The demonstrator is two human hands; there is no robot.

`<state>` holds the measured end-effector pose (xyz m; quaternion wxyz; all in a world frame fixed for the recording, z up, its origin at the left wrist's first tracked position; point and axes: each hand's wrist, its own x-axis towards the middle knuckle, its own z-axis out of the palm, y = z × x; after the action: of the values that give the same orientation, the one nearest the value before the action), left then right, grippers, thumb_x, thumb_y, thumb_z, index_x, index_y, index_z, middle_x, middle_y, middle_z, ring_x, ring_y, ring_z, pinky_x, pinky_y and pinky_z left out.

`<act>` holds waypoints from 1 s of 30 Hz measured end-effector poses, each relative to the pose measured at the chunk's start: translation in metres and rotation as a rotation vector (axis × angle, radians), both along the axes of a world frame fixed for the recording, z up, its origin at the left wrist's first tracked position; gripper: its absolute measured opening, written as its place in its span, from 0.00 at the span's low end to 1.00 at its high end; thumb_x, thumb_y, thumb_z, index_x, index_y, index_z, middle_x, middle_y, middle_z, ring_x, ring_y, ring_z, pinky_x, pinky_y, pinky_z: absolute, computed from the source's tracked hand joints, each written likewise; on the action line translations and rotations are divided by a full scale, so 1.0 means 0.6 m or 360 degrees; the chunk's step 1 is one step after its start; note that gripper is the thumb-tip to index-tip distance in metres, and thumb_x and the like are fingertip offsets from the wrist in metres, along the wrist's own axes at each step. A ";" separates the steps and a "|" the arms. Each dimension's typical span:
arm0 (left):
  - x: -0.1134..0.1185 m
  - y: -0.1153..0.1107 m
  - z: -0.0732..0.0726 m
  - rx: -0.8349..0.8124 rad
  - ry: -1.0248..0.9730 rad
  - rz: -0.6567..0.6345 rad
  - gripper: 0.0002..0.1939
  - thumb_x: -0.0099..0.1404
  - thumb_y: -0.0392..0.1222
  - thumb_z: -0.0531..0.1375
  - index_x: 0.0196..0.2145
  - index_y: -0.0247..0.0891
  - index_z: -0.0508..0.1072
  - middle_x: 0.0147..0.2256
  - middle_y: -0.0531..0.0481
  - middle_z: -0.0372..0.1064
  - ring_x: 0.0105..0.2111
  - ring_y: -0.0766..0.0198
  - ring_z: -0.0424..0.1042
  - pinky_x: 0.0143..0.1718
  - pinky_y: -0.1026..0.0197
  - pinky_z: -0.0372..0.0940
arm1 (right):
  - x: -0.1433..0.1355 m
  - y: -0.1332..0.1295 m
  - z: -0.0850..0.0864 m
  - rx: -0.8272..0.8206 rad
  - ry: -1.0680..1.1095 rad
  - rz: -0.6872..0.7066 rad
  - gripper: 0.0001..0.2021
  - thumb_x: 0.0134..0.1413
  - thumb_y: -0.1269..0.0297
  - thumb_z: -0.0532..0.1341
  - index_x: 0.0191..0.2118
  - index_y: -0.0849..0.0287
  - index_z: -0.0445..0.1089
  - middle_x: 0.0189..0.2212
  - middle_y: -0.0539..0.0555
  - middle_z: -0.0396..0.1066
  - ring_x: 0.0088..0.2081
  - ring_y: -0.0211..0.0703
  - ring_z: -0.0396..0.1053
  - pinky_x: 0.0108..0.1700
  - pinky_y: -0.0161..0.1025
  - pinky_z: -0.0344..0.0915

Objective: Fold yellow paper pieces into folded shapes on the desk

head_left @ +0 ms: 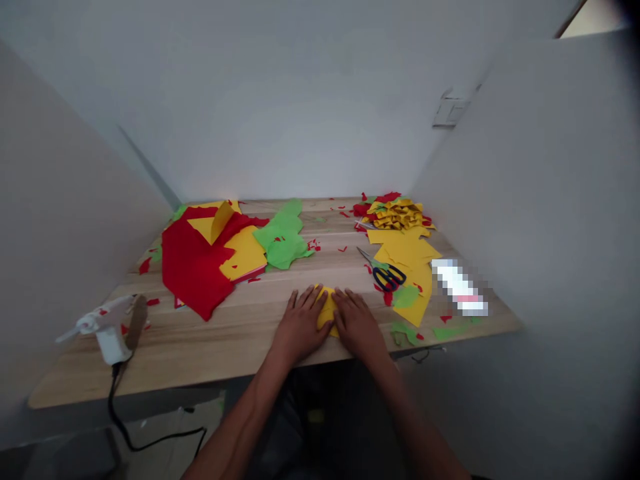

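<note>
A small yellow piece (327,315) of felt or paper lies flat on the wooden table (200,347) near its front edge. My left hand (303,325) rests on the left side of this piece, palm down with the fingers spread. From the right, my right hand (359,323) lies over the piece's other side, its fingers also stretched out. The two thumbs are close together over the yellow surface. Parts of the piece are hidden under both hands.
A white glue gun (111,337) with a black cord is at the left. Red felt (193,267), green pieces (285,240) and yellow sheets (407,257) lie behind. Scissors (389,277) sit right of centre, beside a gathered yellow strip (400,215). A blurred bright object (460,287) is farther right.
</note>
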<state>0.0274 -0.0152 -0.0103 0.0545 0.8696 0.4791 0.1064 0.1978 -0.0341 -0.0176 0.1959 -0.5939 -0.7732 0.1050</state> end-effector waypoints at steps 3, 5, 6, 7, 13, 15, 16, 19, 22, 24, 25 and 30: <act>0.000 -0.002 0.001 -0.0011 -0.0009 0.0011 0.30 0.68 0.54 0.48 0.64 0.43 0.53 0.66 0.48 0.49 0.65 0.56 0.47 0.65 0.46 0.38 | 0.000 -0.002 -0.002 0.0008 -0.0024 -0.0028 0.22 0.62 0.67 0.49 0.61 0.61 0.62 0.61 0.56 0.60 0.64 0.48 0.53 0.65 0.50 0.47; 0.000 -0.003 0.000 -0.0020 -0.0015 0.0020 0.31 0.67 0.54 0.49 0.64 0.42 0.54 0.66 0.48 0.49 0.65 0.56 0.47 0.65 0.46 0.38 | 0.000 -0.003 -0.005 0.0018 -0.0043 -0.0112 0.22 0.63 0.66 0.49 0.60 0.61 0.63 0.61 0.57 0.61 0.64 0.49 0.54 0.65 0.51 0.48; 0.000 -0.003 0.000 -0.0020 -0.0018 0.0025 0.31 0.67 0.54 0.49 0.64 0.42 0.54 0.66 0.48 0.49 0.65 0.56 0.47 0.65 0.46 0.38 | 0.000 -0.003 -0.007 0.0026 -0.0053 -0.0163 0.22 0.63 0.66 0.49 0.60 0.61 0.63 0.60 0.58 0.62 0.63 0.50 0.54 0.64 0.52 0.48; 0.000 -0.003 -0.001 -0.0018 -0.0022 0.0028 0.31 0.67 0.54 0.50 0.64 0.42 0.54 0.66 0.48 0.49 0.65 0.56 0.46 0.65 0.46 0.37 | 0.000 -0.004 -0.008 0.0036 -0.0064 -0.0211 0.21 0.63 0.66 0.49 0.60 0.62 0.64 0.60 0.58 0.62 0.63 0.52 0.54 0.64 0.53 0.49; -0.002 -0.005 -0.003 -0.0008 -0.0063 0.0034 0.31 0.66 0.54 0.52 0.63 0.43 0.55 0.66 0.48 0.49 0.65 0.55 0.48 0.65 0.45 0.38 | 0.004 -0.005 -0.019 0.0163 -0.0079 -0.0397 0.22 0.63 0.65 0.49 0.58 0.68 0.64 0.59 0.62 0.63 0.63 0.55 0.54 0.63 0.53 0.51; -0.002 -0.006 -0.001 -0.0010 -0.0080 0.0055 0.31 0.66 0.53 0.52 0.63 0.43 0.56 0.66 0.49 0.50 0.65 0.55 0.49 0.65 0.45 0.40 | 0.007 -0.006 -0.023 0.0235 -0.0035 -0.0404 0.22 0.63 0.64 0.49 0.59 0.69 0.63 0.60 0.63 0.61 0.63 0.54 0.53 0.62 0.52 0.53; -0.002 -0.007 0.000 -0.0012 -0.0087 0.0067 0.31 0.65 0.53 0.53 0.63 0.43 0.56 0.65 0.49 0.50 0.65 0.55 0.49 0.65 0.45 0.41 | 0.008 -0.006 -0.025 0.0266 -0.0006 -0.0388 0.22 0.63 0.64 0.49 0.58 0.69 0.63 0.60 0.63 0.61 0.63 0.53 0.53 0.62 0.51 0.53; -0.001 -0.009 0.004 -0.0011 -0.0111 0.0103 0.30 0.65 0.54 0.54 0.62 0.43 0.59 0.65 0.49 0.52 0.64 0.54 0.51 0.64 0.46 0.43 | 0.012 -0.006 -0.028 0.0302 0.0081 -0.0337 0.22 0.62 0.65 0.49 0.58 0.67 0.64 0.59 0.62 0.62 0.62 0.51 0.55 0.62 0.50 0.54; -0.001 -0.010 0.006 0.0018 -0.0143 0.0180 0.24 0.67 0.50 0.52 0.60 0.44 0.63 0.63 0.49 0.56 0.62 0.55 0.54 0.63 0.46 0.47 | 0.014 -0.006 -0.028 0.0293 0.0166 -0.0342 0.21 0.61 0.64 0.50 0.56 0.66 0.65 0.58 0.62 0.64 0.61 0.51 0.56 0.62 0.51 0.54; -0.002 -0.010 0.006 0.0063 -0.0165 0.0267 0.21 0.69 0.44 0.49 0.58 0.45 0.65 0.62 0.49 0.58 0.61 0.56 0.57 0.62 0.47 0.49 | 0.014 -0.006 -0.027 0.0306 0.0237 -0.0351 0.20 0.60 0.64 0.50 0.55 0.65 0.66 0.57 0.61 0.65 0.61 0.51 0.57 0.62 0.52 0.55; -0.002 -0.010 0.005 0.0092 -0.0173 0.0311 0.20 0.69 0.42 0.48 0.57 0.45 0.66 0.61 0.49 0.59 0.60 0.56 0.57 0.62 0.47 0.50 | 0.015 -0.006 -0.026 0.0317 0.0274 -0.0357 0.20 0.60 0.64 0.50 0.55 0.64 0.66 0.56 0.61 0.65 0.60 0.51 0.57 0.61 0.52 0.55; -0.003 -0.010 -0.002 0.0190 -0.0192 0.0491 0.22 0.64 0.36 0.53 0.56 0.43 0.68 0.59 0.46 0.62 0.58 0.54 0.60 0.60 0.48 0.52 | 0.016 -0.008 -0.022 0.0347 0.0388 -0.0377 0.18 0.59 0.64 0.52 0.52 0.61 0.68 0.54 0.60 0.68 0.57 0.51 0.60 0.60 0.54 0.57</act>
<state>0.0254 -0.0212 -0.0113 0.0144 0.7794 0.5956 0.1937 0.2077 -0.0389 -0.0310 0.3623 -0.6388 -0.6753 0.0681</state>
